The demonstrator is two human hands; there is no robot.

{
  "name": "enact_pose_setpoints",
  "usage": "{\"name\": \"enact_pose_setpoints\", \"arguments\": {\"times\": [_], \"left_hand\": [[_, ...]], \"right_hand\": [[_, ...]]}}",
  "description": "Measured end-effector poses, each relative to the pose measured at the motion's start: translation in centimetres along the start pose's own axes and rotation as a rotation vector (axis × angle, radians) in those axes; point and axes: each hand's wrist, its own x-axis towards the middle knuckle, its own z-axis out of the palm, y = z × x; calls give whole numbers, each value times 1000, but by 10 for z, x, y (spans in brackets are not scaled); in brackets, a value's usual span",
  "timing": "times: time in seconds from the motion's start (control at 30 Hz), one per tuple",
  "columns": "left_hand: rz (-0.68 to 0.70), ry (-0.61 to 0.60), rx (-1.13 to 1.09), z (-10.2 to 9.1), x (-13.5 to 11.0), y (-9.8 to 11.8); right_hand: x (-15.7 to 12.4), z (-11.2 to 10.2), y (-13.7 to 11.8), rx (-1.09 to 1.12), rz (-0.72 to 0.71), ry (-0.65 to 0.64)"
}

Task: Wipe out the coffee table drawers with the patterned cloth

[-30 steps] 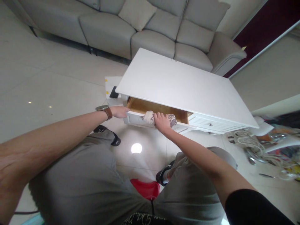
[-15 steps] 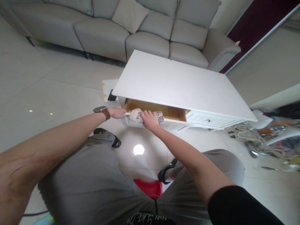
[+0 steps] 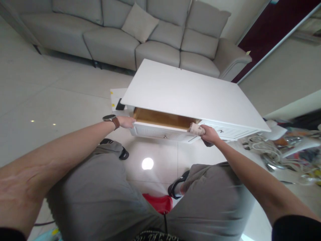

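A white coffee table [image 3: 190, 93] stands in front of me with its left drawer [image 3: 160, 130] pulled open, showing a wooden inside. My left hand [image 3: 126, 122], with a watch on the wrist, grips the drawer's left front corner. My right hand [image 3: 209, 134] is closed on a patterned cloth [image 3: 196, 129] pressed against the drawer's right front corner. Part of the cloth is hidden under my fingers.
A grey sofa [image 3: 140, 36] with a cushion runs along the back. A second, closed drawer [image 3: 228, 132] sits to the right. Cables and clutter [image 3: 281, 154] lie on the floor at right. A white board with a dark object [image 3: 117, 100] lies left of the table. A red object [image 3: 157, 202] sits between my knees.
My right hand slid the cloth along the drawer's front edge, from the left part to the right corner. My left hand stayed on the left corner.
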Motion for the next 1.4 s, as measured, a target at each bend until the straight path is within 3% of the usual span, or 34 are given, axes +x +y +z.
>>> {"name": "enact_pose_setpoints", "arguments": {"times": [0.1,0.17,0.23,0.33,0.43,0.57,0.73,0.87,1.1,1.4], "left_hand": [[-30,-47,69,-5,-2,3],[-43,-29,135,-8,-3,8],[-12,21,177,-9,-3,15],[160,114,210,-8,-4,29],[289,263,272,-5,-2,44],[217,382,311,-4,9,53],[119,390,332,-3,31,51],[115,404,380,-5,38,53],[141,405,358,-14,37,54],[103,505,255,-21,43,60]], "right_hand": [[8,-15,6,405,140,297],[17,-26,1,820,249,563],[26,-39,-8,1288,282,720],[34,-57,-22,1847,276,659],[37,-66,-31,2084,248,590],[40,-69,-34,2100,179,562],[45,-83,-38,2102,175,543],[38,-92,-42,2126,153,548],[27,-80,-49,2117,95,484],[26,-58,-44,1655,161,353]]}}
